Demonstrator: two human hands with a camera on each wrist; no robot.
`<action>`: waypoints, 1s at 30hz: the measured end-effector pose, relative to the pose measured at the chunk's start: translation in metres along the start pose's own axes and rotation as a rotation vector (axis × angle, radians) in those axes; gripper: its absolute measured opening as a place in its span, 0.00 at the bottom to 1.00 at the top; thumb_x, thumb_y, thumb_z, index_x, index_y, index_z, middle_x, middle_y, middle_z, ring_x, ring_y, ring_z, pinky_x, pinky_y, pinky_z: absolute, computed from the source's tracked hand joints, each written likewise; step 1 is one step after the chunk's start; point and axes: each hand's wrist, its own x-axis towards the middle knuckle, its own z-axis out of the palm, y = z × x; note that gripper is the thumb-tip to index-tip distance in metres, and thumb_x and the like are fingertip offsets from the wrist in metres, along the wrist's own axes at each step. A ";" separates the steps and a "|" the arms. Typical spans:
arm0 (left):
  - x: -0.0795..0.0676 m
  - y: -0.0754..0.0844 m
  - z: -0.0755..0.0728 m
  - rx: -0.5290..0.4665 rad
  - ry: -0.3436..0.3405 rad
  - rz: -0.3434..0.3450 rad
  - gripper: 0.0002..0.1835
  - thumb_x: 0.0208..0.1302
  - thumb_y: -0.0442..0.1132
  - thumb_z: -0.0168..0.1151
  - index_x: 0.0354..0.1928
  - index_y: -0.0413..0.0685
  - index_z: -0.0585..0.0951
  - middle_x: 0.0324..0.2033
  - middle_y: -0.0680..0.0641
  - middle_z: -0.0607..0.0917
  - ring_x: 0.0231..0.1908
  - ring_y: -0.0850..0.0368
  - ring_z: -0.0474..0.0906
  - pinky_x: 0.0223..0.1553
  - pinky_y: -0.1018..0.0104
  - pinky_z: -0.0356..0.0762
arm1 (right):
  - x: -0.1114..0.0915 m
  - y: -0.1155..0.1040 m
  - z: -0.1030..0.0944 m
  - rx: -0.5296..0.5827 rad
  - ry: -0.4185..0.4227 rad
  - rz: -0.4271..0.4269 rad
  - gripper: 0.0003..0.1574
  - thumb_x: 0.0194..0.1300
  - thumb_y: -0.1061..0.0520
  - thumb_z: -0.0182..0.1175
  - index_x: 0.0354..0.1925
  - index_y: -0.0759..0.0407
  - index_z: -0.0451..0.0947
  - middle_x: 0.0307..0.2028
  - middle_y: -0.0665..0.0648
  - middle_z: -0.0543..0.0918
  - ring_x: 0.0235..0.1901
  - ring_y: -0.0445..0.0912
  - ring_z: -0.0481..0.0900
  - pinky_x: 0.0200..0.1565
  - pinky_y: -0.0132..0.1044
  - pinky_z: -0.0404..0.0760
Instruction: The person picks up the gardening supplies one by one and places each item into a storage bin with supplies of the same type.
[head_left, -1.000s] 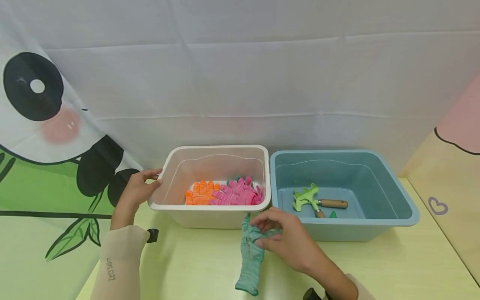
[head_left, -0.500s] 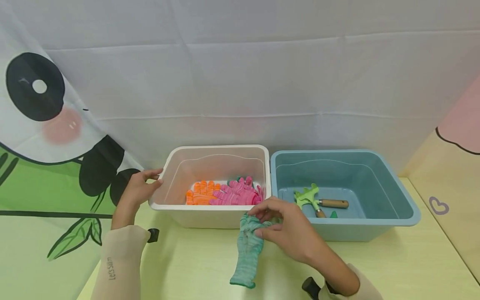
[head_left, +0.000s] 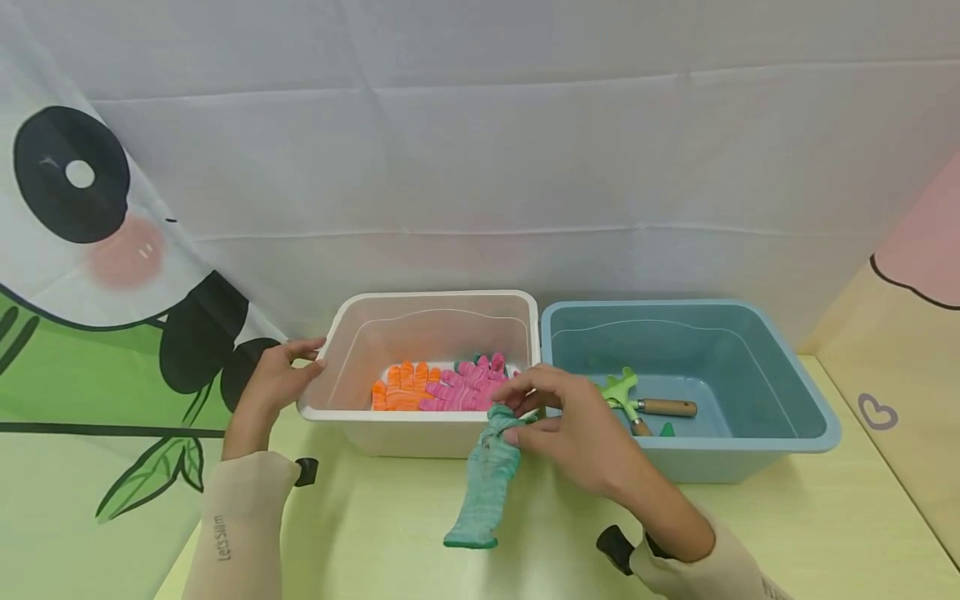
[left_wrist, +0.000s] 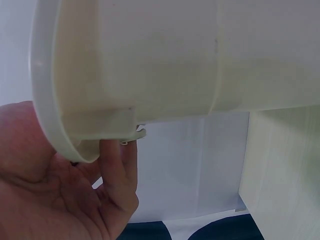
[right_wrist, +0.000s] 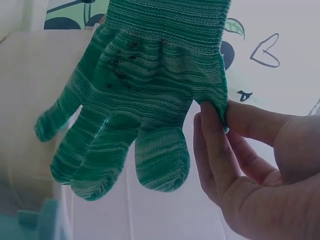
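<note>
A green striped knit glove [head_left: 483, 479] hangs cuff down in front of the white tub [head_left: 405, 435], pinched by my right hand [head_left: 573, 429]. In the right wrist view, thumb and fingertips hold the green glove [right_wrist: 145, 95] at its thumb, and dark specks mark the palm. At the tub's left end, my left hand [head_left: 279, 379] grips the rim; the left wrist view has its fingers [left_wrist: 115, 165] bent up under the rim's edge. Inside the tub lie an orange glove [head_left: 403, 388] and a pink glove [head_left: 459, 390], with a bit of dark green fabric behind.
Right beside the white tub stands a blue tub [head_left: 727, 457]. It holds small garden tools with light green heads [head_left: 619, 387] and wooden handles [head_left: 666, 407], partly behind my right hand. Both tubs stand on a pale yellow table [head_left: 390, 517], against a white cloth backdrop [head_left: 465, 167].
My right hand has risen toward the white tub's front rim, lifting the green glove, whose cuff has swung up and left. My left hand stays on the rim.
</note>
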 end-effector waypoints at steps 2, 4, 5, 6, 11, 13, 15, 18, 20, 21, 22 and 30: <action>0.000 0.000 0.000 0.001 -0.002 -0.005 0.29 0.79 0.37 0.56 0.76 0.32 0.67 0.63 0.26 0.75 0.62 0.32 0.70 0.56 0.43 0.76 | 0.003 -0.002 -0.001 -0.005 0.002 -0.008 0.19 0.65 0.72 0.70 0.54 0.65 0.85 0.50 0.59 0.84 0.50 0.52 0.83 0.50 0.36 0.86; 0.000 0.000 0.000 0.001 -0.004 -0.011 0.29 0.79 0.37 0.56 0.77 0.32 0.67 0.63 0.26 0.74 0.62 0.32 0.70 0.57 0.42 0.76 | 0.005 -0.004 -0.003 -0.013 0.006 -0.014 0.19 0.66 0.71 0.70 0.54 0.64 0.85 0.50 0.59 0.84 0.50 0.52 0.83 0.50 0.36 0.86; 0.000 0.000 0.000 0.002 -0.005 -0.013 0.29 0.79 0.37 0.56 0.77 0.32 0.67 0.63 0.26 0.74 0.62 0.32 0.70 0.57 0.42 0.76 | 0.007 -0.006 -0.004 -0.021 0.010 -0.018 0.18 0.66 0.71 0.70 0.54 0.63 0.85 0.50 0.59 0.84 0.50 0.52 0.83 0.50 0.36 0.86; 0.000 0.000 0.000 0.003 -0.006 -0.013 0.29 0.79 0.37 0.56 0.77 0.32 0.67 0.64 0.26 0.74 0.62 0.31 0.70 0.57 0.41 0.76 | 0.008 -0.007 -0.005 -0.025 0.014 -0.019 0.18 0.66 0.71 0.70 0.54 0.63 0.86 0.50 0.59 0.84 0.50 0.51 0.83 0.50 0.36 0.86; -0.001 0.001 0.000 0.001 -0.007 -0.005 0.29 0.79 0.37 0.57 0.76 0.32 0.67 0.63 0.25 0.75 0.62 0.31 0.71 0.55 0.44 0.78 | 0.018 -0.013 -0.011 -0.082 0.042 -0.057 0.18 0.66 0.70 0.70 0.54 0.62 0.86 0.50 0.58 0.85 0.50 0.51 0.84 0.49 0.38 0.87; -0.001 0.001 -0.001 0.002 -0.008 -0.002 0.29 0.79 0.37 0.57 0.76 0.32 0.67 0.63 0.25 0.75 0.61 0.31 0.72 0.54 0.45 0.78 | 0.022 -0.014 -0.014 -0.101 0.052 -0.067 0.18 0.66 0.70 0.71 0.54 0.62 0.86 0.50 0.59 0.85 0.49 0.51 0.85 0.47 0.39 0.87; -0.001 0.002 -0.001 0.006 -0.010 -0.002 0.29 0.79 0.37 0.57 0.76 0.32 0.67 0.63 0.25 0.75 0.61 0.32 0.72 0.53 0.46 0.79 | 0.027 -0.015 -0.016 -0.111 0.063 -0.068 0.18 0.66 0.70 0.71 0.53 0.62 0.86 0.50 0.59 0.85 0.49 0.52 0.85 0.47 0.39 0.86; -0.001 0.002 -0.001 0.009 -0.014 -0.005 0.29 0.79 0.38 0.56 0.77 0.33 0.67 0.64 0.26 0.75 0.60 0.32 0.73 0.52 0.48 0.79 | 0.034 -0.015 -0.019 -0.112 0.073 -0.065 0.18 0.66 0.71 0.70 0.54 0.64 0.86 0.50 0.60 0.85 0.50 0.53 0.85 0.48 0.42 0.86; 0.000 0.002 -0.002 0.010 -0.016 -0.009 0.30 0.80 0.38 0.56 0.77 0.33 0.67 0.64 0.26 0.75 0.60 0.33 0.73 0.52 0.49 0.79 | 0.039 -0.015 -0.021 -0.114 0.080 -0.063 0.18 0.67 0.71 0.69 0.54 0.65 0.85 0.51 0.61 0.85 0.50 0.54 0.85 0.49 0.43 0.86; 0.000 0.001 -0.002 0.008 -0.017 -0.011 0.30 0.80 0.38 0.56 0.77 0.33 0.67 0.64 0.26 0.75 0.59 0.33 0.73 0.52 0.49 0.79 | 0.042 -0.015 -0.023 -0.116 0.083 -0.062 0.18 0.67 0.71 0.69 0.54 0.65 0.85 0.51 0.62 0.85 0.51 0.55 0.85 0.50 0.43 0.86; 0.000 0.001 -0.002 0.007 -0.018 -0.013 0.30 0.80 0.38 0.56 0.77 0.33 0.67 0.64 0.26 0.75 0.59 0.33 0.73 0.51 0.50 0.79 | 0.045 -0.015 -0.024 -0.118 0.087 -0.057 0.18 0.67 0.71 0.69 0.54 0.65 0.85 0.51 0.62 0.85 0.51 0.55 0.85 0.50 0.43 0.86; 0.001 0.001 -0.002 0.000 -0.020 -0.015 0.30 0.80 0.38 0.57 0.77 0.34 0.67 0.64 0.26 0.75 0.58 0.34 0.74 0.47 0.56 0.80 | 0.064 -0.017 -0.031 -0.144 0.098 -0.048 0.18 0.67 0.71 0.68 0.55 0.64 0.85 0.53 0.62 0.85 0.52 0.56 0.84 0.48 0.44 0.86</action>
